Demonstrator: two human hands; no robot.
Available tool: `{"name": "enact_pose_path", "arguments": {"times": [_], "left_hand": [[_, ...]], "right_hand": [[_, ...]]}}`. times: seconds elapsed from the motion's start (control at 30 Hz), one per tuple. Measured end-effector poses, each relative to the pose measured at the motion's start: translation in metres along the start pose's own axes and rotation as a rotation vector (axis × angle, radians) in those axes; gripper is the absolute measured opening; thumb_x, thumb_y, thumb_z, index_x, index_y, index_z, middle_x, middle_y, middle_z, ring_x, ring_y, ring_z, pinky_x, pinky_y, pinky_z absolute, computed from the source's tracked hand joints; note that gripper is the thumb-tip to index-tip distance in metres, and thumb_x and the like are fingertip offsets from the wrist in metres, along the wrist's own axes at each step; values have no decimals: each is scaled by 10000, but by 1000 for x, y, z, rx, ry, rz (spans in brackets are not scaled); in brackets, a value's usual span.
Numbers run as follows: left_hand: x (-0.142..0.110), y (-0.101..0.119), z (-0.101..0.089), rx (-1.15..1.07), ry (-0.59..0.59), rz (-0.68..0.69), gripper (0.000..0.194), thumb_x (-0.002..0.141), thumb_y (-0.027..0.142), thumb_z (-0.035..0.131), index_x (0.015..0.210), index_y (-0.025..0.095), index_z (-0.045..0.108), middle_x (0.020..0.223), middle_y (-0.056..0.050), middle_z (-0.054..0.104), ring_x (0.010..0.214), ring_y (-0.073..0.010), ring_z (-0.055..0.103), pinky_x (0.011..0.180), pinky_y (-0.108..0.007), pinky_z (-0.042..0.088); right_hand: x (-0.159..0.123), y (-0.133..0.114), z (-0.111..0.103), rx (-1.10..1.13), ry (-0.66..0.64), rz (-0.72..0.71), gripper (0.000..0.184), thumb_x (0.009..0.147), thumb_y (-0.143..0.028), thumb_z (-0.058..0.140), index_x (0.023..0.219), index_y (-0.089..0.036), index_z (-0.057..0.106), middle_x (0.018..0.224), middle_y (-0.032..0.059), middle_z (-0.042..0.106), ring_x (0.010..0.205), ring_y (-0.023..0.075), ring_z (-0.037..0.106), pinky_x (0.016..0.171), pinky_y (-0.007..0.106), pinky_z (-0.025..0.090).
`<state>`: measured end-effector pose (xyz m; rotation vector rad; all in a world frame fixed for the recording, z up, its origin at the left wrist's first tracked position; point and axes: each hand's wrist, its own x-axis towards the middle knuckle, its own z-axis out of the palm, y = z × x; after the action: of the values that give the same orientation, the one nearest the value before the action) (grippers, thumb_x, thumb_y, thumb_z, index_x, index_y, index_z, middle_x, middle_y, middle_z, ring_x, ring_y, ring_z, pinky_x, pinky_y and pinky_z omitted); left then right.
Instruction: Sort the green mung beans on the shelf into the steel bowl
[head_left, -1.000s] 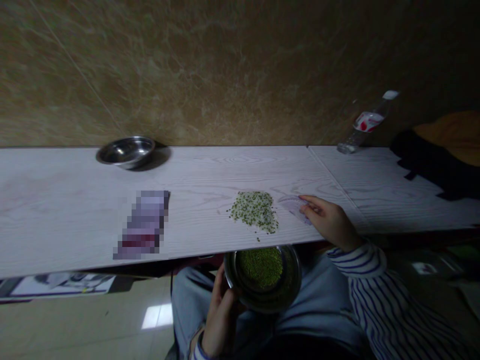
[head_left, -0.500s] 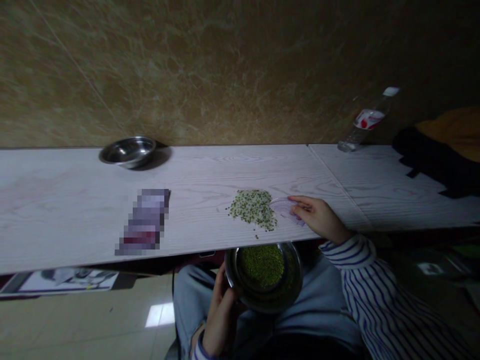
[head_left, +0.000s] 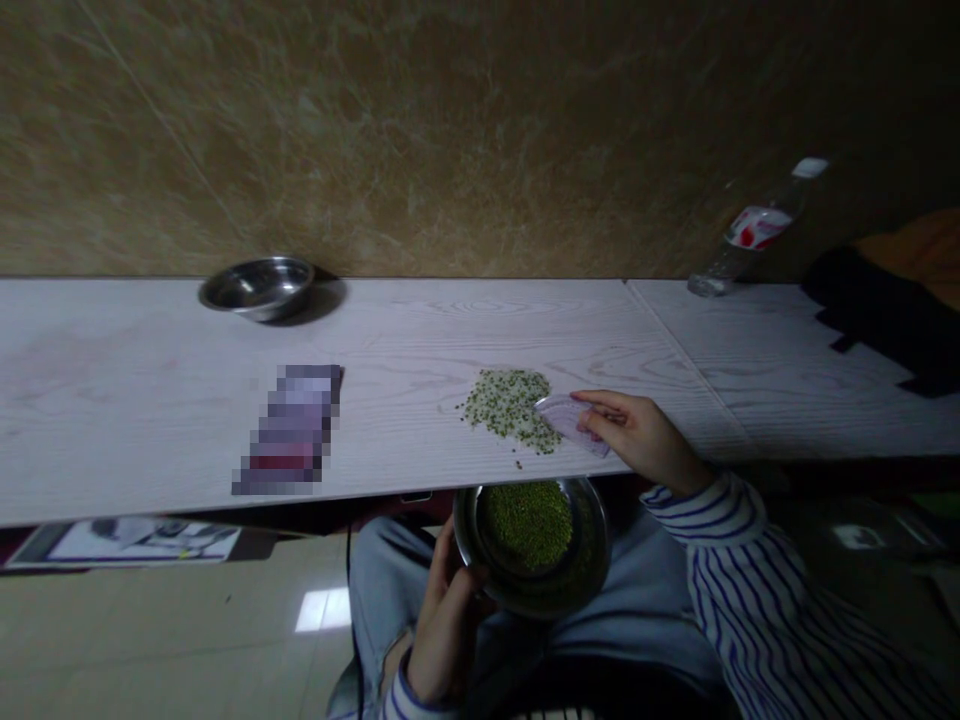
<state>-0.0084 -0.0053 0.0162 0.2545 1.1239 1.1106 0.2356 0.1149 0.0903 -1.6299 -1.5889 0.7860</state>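
Observation:
My right hand (head_left: 634, 435) pinches a clear plastic protractor (head_left: 570, 418) between thumb and fingers. Its left tip touches the right side of a pile of mixed green beans and white grains (head_left: 510, 405) on the table. Below the table edge, my left hand (head_left: 450, 610) grips the left rim of a metal bowl (head_left: 596, 550). Many green beans (head_left: 534, 525) lie in the bottom of that bowl, which sits over my lap, close under the pile.
A second metal bowl (head_left: 259, 290) stands by the wall at the back left of the white table (head_left: 405, 350). A blurred-out flat object (head_left: 289, 430) lies left of the pile. To the right are a plastic bottle (head_left: 757, 230) and a dark bag (head_left: 885, 310).
The protractor has tipped and its tip reaches slightly into the pile's right side. The view has shifted a little. My left hand still grips the bowl.

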Motion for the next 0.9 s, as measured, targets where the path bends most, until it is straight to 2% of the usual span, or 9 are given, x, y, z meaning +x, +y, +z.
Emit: {"name": "enact_pose_path", "arguments": {"times": [0.13,0.3,0.5,0.7,0.9], "left_hand": [[2,-2,-1,-9,14,-12,741,694,275,735,1416,279,568,1306,-112,668,1108,-340,613,758,-387,557],[2,-2,-2,4,6,-4,755,699,262,722,1431,254,538,1293,-124,661,1088,-345,607,655,-345,545],[-1,0,1,-9,3,-13,773,706,239,711,1453,251,513,1306,-123,650,1075,-328,609,619,-317,533],[-2,0,2,-28,-19,-13,759,708,250,736,1435,250,523,1277,-122,664,1095,-336,612,646,-332,550],[-3,-2,0,-12,-52,3,730,715,274,730,1418,268,531,1298,-115,649,1156,-359,592,683,-360,569]], "right_hand": [[-1,-4,2,-7,-2,-16,377,794,-260,635,1126,-143,770,709,50,756,606,178,680,572,283,557],[-3,-10,5,-49,1,-17,407,794,-270,624,1146,-129,772,762,65,760,641,180,672,584,281,551],[-6,-15,7,-66,-16,-29,398,812,-290,616,1152,-163,777,803,61,773,660,185,674,568,277,544],[-10,-15,7,-93,-18,-36,397,817,-279,625,1161,-153,777,829,76,785,706,199,696,581,279,556],[-16,-16,3,-128,18,-128,344,835,-270,627,1124,-179,789,873,60,808,709,186,718,596,271,579]]}}
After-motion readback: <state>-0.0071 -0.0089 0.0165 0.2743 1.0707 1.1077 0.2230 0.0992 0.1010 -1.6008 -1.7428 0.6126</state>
